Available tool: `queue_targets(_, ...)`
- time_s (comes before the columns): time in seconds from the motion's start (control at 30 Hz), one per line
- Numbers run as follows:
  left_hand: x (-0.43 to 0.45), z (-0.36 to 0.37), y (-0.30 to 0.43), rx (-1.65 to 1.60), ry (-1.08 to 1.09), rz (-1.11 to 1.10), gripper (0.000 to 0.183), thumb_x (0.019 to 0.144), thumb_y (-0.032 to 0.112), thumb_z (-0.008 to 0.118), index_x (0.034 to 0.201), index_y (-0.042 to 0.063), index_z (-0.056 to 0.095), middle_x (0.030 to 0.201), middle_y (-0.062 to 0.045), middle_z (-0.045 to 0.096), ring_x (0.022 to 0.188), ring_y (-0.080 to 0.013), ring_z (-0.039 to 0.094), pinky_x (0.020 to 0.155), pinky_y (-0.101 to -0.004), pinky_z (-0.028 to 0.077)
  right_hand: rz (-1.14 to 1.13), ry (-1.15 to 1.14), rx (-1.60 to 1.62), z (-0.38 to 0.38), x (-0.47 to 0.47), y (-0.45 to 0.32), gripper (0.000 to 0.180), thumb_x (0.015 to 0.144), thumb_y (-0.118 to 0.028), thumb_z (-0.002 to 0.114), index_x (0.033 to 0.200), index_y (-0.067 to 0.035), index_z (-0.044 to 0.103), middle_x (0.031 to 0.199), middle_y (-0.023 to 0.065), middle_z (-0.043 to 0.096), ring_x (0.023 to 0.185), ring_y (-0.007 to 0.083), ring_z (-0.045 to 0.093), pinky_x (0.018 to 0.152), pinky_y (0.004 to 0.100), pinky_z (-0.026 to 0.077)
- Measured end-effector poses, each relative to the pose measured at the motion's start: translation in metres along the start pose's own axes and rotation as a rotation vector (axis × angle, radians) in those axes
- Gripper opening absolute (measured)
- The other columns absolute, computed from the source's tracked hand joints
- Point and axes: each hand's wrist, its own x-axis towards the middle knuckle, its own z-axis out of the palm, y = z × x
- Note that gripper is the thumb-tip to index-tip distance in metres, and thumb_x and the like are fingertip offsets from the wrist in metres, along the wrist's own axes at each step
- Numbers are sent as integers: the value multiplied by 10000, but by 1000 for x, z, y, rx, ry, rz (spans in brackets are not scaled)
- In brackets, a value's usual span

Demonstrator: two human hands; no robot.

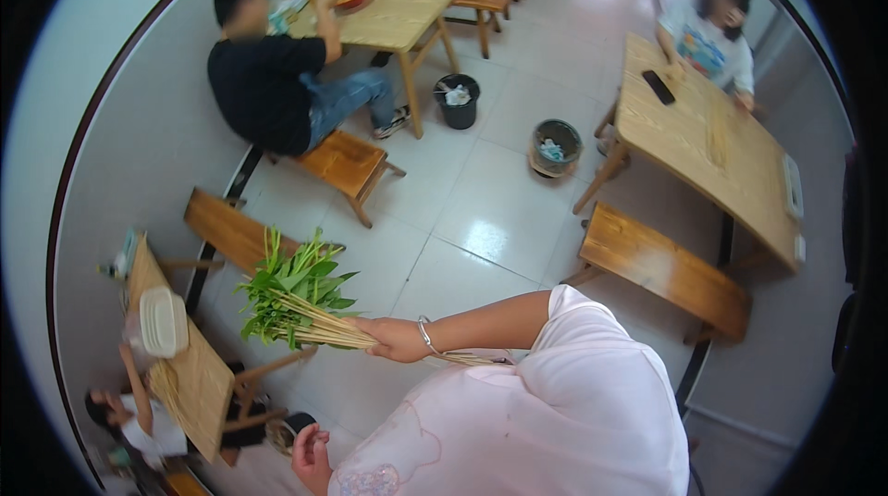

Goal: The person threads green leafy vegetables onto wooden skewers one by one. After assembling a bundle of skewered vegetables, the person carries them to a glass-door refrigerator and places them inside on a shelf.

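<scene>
My right hand (pixel 399 340), with a silver bangle at its wrist, grips a bundle of thin bamboo skewers (pixel 316 319). Leafy green vegetables (pixel 298 281) cover the far end of the bundle, pointing away from my body. The lower ends of the sticks reappear beneath my forearm, close to my pink shirt. Low in the picture, my left hand (pixel 312 451) hangs beside the shirt front, fingers loosely curled and apart. Nothing shows in it, and it touches neither the skewers nor the greens.
At lower left, a person sits by a wooden table (pixel 215 385) with a pale plastic tub (pixel 164 322) and loose skewers (pixel 165 385). Wooden benches (pixel 659 270) and trash bins (pixel 458 102) stand around the tiled floor. Other people sit at a table (pixel 395 10) with food and another (pixel 694 128) with a phone (pixel 658 87).
</scene>
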Motion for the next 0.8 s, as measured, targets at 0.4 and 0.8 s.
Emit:
queue_targets(0.4,166,15,24,-59,-705,23,513,717,-38,506,1201,3,341,1163,-126,438,1079,-205,418,914,-305,310,55,751,-222,-18,81,-26,607,761,-26,451,1276,-22,131,1141,251,400,1027,361,427,875,342,343)
queue_targets(0.8,282,52,-3,-113,-890,-34,430,735,-22,514,1151,-19,402,1067,-110,512,949,-162,500,845,-259,374,35,1269,-173,-51,88,11,606,769,-19,454,1294,-77,158,979,132,487,673,168,496,635,277,423)
